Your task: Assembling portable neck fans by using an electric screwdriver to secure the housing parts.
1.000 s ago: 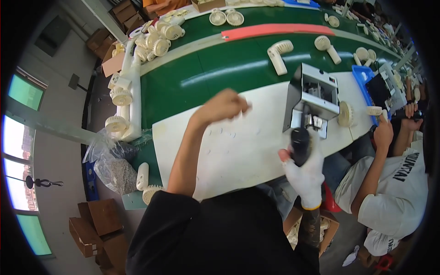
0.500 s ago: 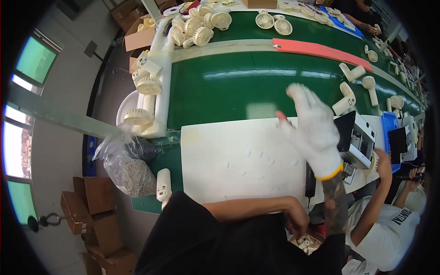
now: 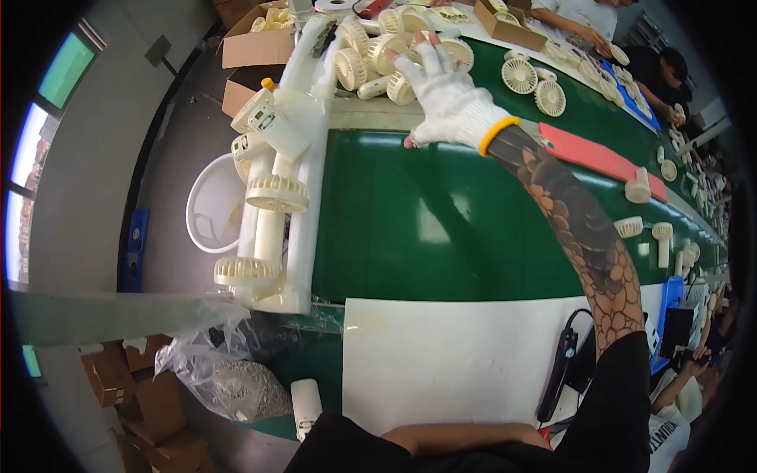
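My right hand [image 3: 453, 98], in a white glove with a yellow cuff and bare fingertips, reaches far forward over the green table. Its fingers are spread above a pile of cream handheld fans [image 3: 351, 69]; whether they touch one I cannot tell. Nothing is gripped in it. My left forearm crosses the lower edge of the view. Only part of my left hand [image 3: 530, 433] shows beside my dark clothing, with its fingers hidden. A white sheet [image 3: 449, 359] lies on the table in front of me.
More fans [image 3: 277, 193] stand on a plastic-wrapped ledge at left, above a clear bag [image 3: 236, 386] of small parts. A black corded tool [image 3: 558, 374] lies on the sheet's right side. A pink strip [image 3: 587, 154] lies beyond my right arm. Co-workers sit at far right.
My right hand has gone forward and left, from over the white sheet to the fan pile. The view has shifted, and my left hand sits lower, its fingers now out of sight.
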Demonstrator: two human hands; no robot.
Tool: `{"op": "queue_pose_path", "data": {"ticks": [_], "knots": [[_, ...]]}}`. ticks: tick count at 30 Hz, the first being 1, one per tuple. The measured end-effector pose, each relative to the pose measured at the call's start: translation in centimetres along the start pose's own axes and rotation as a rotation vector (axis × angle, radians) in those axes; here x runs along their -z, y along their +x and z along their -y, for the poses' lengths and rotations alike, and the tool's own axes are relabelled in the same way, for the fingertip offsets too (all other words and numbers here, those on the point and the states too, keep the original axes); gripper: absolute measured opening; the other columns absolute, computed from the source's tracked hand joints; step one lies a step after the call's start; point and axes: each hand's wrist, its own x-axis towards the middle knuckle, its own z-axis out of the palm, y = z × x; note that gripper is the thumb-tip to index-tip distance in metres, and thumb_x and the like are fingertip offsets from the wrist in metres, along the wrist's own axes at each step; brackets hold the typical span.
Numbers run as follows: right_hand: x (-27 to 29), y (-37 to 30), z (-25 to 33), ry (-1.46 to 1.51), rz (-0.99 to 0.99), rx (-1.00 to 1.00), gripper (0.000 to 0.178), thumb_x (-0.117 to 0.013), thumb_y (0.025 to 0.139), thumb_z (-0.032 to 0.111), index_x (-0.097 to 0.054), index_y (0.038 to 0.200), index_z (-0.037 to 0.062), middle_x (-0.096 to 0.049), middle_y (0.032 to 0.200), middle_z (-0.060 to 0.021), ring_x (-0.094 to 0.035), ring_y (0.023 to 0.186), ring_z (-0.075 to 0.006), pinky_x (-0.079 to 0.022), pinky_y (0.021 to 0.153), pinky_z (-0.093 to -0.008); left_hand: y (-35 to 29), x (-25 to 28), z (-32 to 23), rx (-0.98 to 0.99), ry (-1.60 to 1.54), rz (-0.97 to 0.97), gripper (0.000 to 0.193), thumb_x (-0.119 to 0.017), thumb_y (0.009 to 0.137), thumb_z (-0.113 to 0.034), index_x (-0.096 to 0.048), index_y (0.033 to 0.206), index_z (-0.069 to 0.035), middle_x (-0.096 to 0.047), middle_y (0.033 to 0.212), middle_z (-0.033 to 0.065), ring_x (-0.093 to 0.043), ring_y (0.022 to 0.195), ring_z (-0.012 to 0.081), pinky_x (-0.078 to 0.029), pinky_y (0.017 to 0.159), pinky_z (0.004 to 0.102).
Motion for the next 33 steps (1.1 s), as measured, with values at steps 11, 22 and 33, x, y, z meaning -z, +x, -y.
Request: {"op": "queue_pose_path", "data": {"ticks": [11, 22, 33], "knots": [[-4.2, 16.1, 3.3, 0.2, -0.115, -0.392, 0.102, -0.065, 0.069, 0.074, -0.038, 0.151, 0.0176, -0.037, 0.152, -0.024, -0.039, 0.138, -0.0423, -0.039, 0.108, -0.0508, -2.2, 10.5, -6.4, -0.1, 0.121, -0.145, 0.039, -0.055, 0.092, -0.032, -0.068, 0.109, 0.0, -0.071, 0.097, 0.0184, -0.066, 0.088, 0.0306, -0.05, 0.079, 0.0423], [4.0, 13.1, 4.2, 0.373, 0.514, 0.11, 0.081, -0.067, 0.066, 0.065, -0.065, 0.127, 0.0119, -0.064, 0.128, -0.0168, -0.061, 0.118, -0.0299, -0.044, 0.101, -0.0368, -1.9, 13.3, -9.0, -0.209, 0.187, -0.424, 0.034, -0.056, 0.091, -0.029, -0.068, 0.108, -0.002, -0.071, 0.098, 0.0157, -0.065, 0.091, 0.0294, -0.049, 0.083, 0.042], [1.0, 1.5, 5.0, 0.316, 0.347, -0.187, 0.08, -0.072, 0.067, 0.055, -0.058, 0.133, 0.0114, -0.054, 0.134, -0.0249, -0.056, 0.121, -0.0374, -0.047, 0.101, -0.0395, -6.0, 4.9, -6.2, -0.064, 0.183, -0.462, 0.031, -0.057, 0.09, -0.027, -0.068, 0.108, -0.004, -0.071, 0.098, 0.0132, -0.064, 0.093, 0.0283, -0.048, 0.086, 0.0418]]}}
